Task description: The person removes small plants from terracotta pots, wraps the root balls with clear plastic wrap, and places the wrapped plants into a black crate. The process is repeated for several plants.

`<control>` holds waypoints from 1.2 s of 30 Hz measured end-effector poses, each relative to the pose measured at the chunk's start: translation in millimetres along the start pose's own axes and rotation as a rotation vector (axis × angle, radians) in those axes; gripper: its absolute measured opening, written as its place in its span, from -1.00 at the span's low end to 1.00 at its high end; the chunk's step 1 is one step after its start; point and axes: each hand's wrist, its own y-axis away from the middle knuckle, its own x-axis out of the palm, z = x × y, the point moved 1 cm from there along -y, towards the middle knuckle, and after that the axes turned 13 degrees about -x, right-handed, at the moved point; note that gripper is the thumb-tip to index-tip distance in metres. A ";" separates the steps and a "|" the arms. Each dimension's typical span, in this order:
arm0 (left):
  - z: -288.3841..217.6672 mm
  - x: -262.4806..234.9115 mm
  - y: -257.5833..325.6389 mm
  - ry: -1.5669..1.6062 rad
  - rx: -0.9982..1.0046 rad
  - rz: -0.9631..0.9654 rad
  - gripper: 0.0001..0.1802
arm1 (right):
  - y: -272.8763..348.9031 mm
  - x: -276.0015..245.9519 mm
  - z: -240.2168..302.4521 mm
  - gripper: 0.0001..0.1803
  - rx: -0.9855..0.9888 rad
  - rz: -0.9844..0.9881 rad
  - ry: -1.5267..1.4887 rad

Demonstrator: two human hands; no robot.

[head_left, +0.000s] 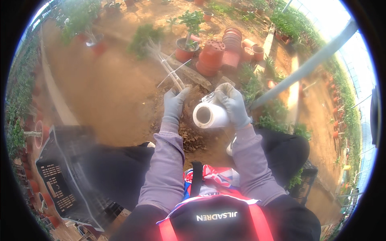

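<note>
My left hand [174,106], in a grey glove, is closed round the lower ends of a bundle of pale plant stems [173,75]. The stems lean away to the upper left and end in green leaves [145,38]. White ties cross the bundle, one with long ends sticking out. My right hand [235,105], also gloved, is closed at the back edge of a roll of white film [219,117], its hollow core facing left. A crumpled strip of film [208,97] shows by the fingertips. The two hands are apart, above loose brown soil.
Stacked terracotta-coloured pots [210,57] stand ahead, beside a potted plant [186,50]. A grey metal pole [307,64] slants in at the right. A black plastic crate [58,180] lies at my left. Wooden planks [187,71] rest on the soil.
</note>
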 end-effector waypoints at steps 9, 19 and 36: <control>-1.0 13.5 21.4 0.562 -0.178 0.412 -0.69 | -22.0 36.8 -16.1 -0.85 -0.442 0.105 0.715; 3.6 8.5 -8.3 0.111 -0.049 0.090 -0.75 | 25.4 38.6 17.5 -0.70 0.148 -0.149 -0.005; -11.4 4.0 -12.7 0.219 -0.068 0.238 -0.76 | -10.8 29.4 -25.3 -0.71 0.475 -0.164 0.382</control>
